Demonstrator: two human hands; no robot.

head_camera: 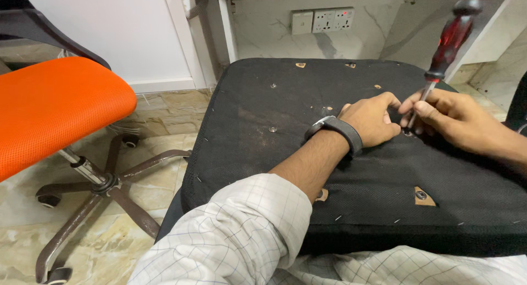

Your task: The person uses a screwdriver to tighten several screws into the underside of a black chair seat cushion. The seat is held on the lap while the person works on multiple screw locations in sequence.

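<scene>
A black fabric-covered seat underside (pixel 263 109) lies flat in front of me, dotted with screw holes and staples. My right hand (pixel 450 117) pinches the metal shaft of a screwdriver with a red and black handle (pixel 453 35), tilted up to the right. Its tip rests on the seat near a hole. My left hand (pixel 373 120), with a dark watch on the wrist, lies knuckles up right beside the tip, fingers curled near it. What lies under the fingertips is hidden.
An orange office chair (pixel 55 109) on a dark star base with casters stands at the left on a stone tile floor. A wall socket panel (pixel 324 20) sits on the marble wall behind the seat. A torn hole with a bolt (pixel 422 196) shows near the seat's front edge.
</scene>
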